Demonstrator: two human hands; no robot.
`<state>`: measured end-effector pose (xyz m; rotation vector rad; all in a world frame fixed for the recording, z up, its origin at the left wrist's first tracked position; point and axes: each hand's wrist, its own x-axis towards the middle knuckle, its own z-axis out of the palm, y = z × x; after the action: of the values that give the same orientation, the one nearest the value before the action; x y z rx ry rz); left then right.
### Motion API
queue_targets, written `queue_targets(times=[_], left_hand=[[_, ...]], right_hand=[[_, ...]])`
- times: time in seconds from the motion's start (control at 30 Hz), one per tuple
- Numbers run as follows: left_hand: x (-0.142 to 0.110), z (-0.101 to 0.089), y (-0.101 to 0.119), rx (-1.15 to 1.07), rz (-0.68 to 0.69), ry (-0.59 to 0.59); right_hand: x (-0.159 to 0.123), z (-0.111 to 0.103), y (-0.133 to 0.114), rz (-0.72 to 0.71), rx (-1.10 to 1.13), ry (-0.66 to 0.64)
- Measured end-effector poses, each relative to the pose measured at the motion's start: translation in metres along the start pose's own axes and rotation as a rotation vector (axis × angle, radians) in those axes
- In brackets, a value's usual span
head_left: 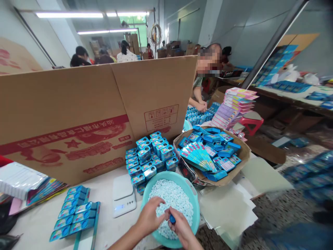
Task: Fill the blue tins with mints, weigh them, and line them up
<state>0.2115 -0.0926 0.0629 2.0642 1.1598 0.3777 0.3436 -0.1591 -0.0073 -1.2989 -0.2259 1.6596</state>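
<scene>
A teal bowl full of small white tablets stands at the near table edge. My left hand hovers over the tablets with its fingers curled in a pinch; what it holds is too small to make out. My right hand is closed round a small blue container, held over the bowl and touching the left fingertips.
A white digital scale sits left of the bowl. Stacked blue boxes stand behind it, and a cardboard tray of flat blue packs is to the right. Blue box rows lie at left. A cardboard wall backs the table; a person works beyond it.
</scene>
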Motion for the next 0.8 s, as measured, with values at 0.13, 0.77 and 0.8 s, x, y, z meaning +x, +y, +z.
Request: queue_targets(times=[0.13, 0.77, 0.8], left_hand=[[0.053, -0.061, -0.024, 0.235, -0.033, 0.472], [0.1, -0.103, -0.007, 0.271, 0.04, 0.611], [0.09, -0.1, 0.0, 0.236, 0.045, 0.601]], right_hand=[[0.018, -0.023, -0.003, -0.076, -0.131, 0.16], [0.016, -0.064, 0.0, -0.197, -0.056, 0.343], [0.016, -0.064, -0.002, -0.195, -0.059, 0.342]])
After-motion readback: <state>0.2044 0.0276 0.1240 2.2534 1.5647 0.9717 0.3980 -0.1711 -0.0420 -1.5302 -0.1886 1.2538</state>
